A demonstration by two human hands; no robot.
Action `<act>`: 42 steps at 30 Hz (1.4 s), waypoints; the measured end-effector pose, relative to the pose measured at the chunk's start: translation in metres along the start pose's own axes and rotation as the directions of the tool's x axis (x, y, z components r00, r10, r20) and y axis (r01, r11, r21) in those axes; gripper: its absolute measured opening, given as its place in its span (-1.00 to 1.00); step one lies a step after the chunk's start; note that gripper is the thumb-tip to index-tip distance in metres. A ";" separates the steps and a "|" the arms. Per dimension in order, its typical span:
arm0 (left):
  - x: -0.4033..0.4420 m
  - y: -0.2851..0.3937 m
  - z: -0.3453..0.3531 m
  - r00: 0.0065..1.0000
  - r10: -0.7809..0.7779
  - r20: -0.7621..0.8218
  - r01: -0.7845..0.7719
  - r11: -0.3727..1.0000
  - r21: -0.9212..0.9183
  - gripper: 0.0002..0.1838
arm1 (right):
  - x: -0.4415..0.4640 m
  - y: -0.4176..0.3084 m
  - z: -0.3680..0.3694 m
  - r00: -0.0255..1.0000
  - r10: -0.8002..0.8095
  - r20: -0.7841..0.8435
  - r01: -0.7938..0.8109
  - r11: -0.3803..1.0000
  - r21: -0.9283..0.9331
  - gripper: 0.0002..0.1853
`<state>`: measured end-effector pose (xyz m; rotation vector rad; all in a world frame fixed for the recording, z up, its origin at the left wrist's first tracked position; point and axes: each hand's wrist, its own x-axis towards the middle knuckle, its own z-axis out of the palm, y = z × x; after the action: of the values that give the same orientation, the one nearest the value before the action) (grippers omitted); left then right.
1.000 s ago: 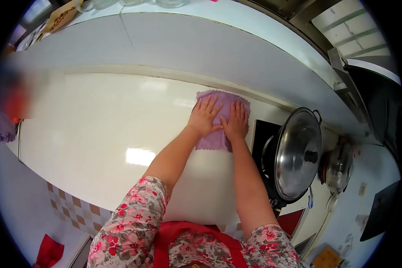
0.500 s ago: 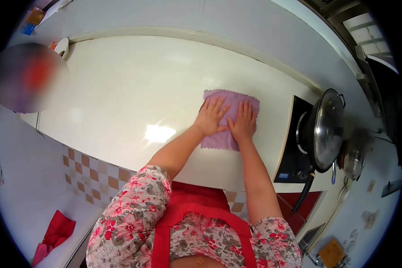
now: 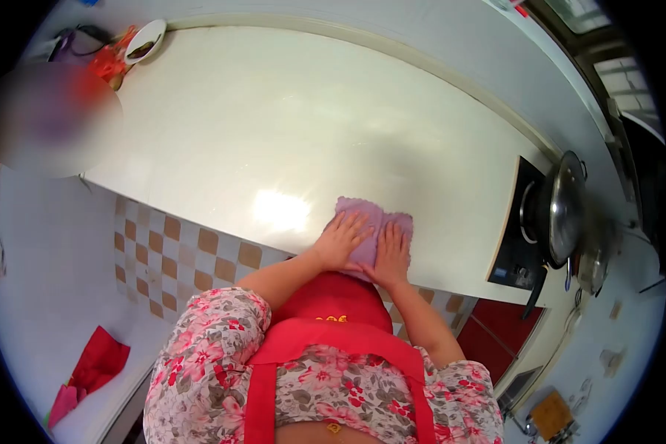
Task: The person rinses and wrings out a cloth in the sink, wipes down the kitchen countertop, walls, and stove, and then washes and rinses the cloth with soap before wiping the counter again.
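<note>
A purple cloth (image 3: 368, 209) with a scalloped edge lies at the front edge of the white countertop (image 3: 259, 118). Flat on its left part rests my left hand (image 3: 340, 241), fingers spread. On the right part my right hand (image 3: 391, 254) presses down with its fingers stretched out. The thumbs point toward each other low on the cloth. Between and under the palms, part of the cloth is hidden. The red apron (image 3: 333, 303) is just below both hands.
To the right a lidded wok (image 3: 566, 214) sits on a black cooktop (image 3: 512, 251), its handle (image 3: 535, 292) jutting toward the front. A white bowl (image 3: 152, 37) with food stands at the back left, beside an orange-red bag (image 3: 109, 65).
Both hands have drawn the cloth toward my body, to the counter's front edge. The cloth now looks more bunched, with a dip in its far edge. The camera view has shifted.
</note>
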<state>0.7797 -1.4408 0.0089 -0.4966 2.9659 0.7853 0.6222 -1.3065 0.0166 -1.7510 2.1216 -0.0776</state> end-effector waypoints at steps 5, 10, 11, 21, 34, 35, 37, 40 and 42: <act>-0.047 -0.020 0.014 0.989 0.146 -0.031 -0.126 0.926 0.355 -0.30 | -0.004 -0.028 0.020 0.972 -0.226 0.065 0.233 0.965 -0.119 -0.20; -0.084 -0.048 0.010 0.993 0.048 -0.110 -0.018 0.968 0.252 -0.38 | 0.021 -0.062 0.048 0.920 -0.391 -0.032 0.364 0.880 -0.305 -0.46; -0.094 -0.060 0.006 0.989 0.024 -0.145 0.015 0.965 0.263 -0.39 | 0.031 -0.075 0.052 0.912 -0.406 -0.047 0.378 0.880 -0.287 -0.49; -0.208 -0.194 -0.078 0.988 -0.151 -0.029 0.152 0.939 0.308 -0.36 | 0.127 -0.248 0.076 0.876 -0.479 -0.064 0.458 0.864 -0.208 -0.49; -0.312 -0.327 -0.130 0.963 -0.267 -0.043 0.269 0.927 0.260 -0.08 | 0.218 -0.406 0.087 0.833 -0.549 -0.065 0.527 0.824 -0.210 -0.24; -0.316 -0.332 -0.135 0.947 -0.318 -0.035 0.315 0.906 0.282 -0.08 | 0.224 -0.415 0.080 0.849 -0.526 -0.057 0.523 0.850 -0.061 -0.24; -0.322 -0.336 -0.153 0.938 -0.347 -0.012 0.336 0.898 0.282 -0.02 | 0.238 -0.427 0.075 0.866 -0.497 -0.052 0.500 0.862 0.085 -0.24; -0.317 -0.335 -0.160 0.911 -0.413 -0.002 0.411 0.906 0.099 0.19 | 0.253 -0.424 0.079 0.862 -0.494 -0.113 0.506 0.845 0.174 -0.13; -0.306 -0.330 -0.145 0.892 -0.445 -0.083 0.451 0.887 0.098 0.17 | 0.261 -0.413 0.082 0.863 -0.478 -0.162 0.501 0.852 0.152 -0.15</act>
<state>1.1804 -1.6921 0.0127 -1.1580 2.7446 0.5520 0.9970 -1.6304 -0.0096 -2.1666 1.6168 -0.5183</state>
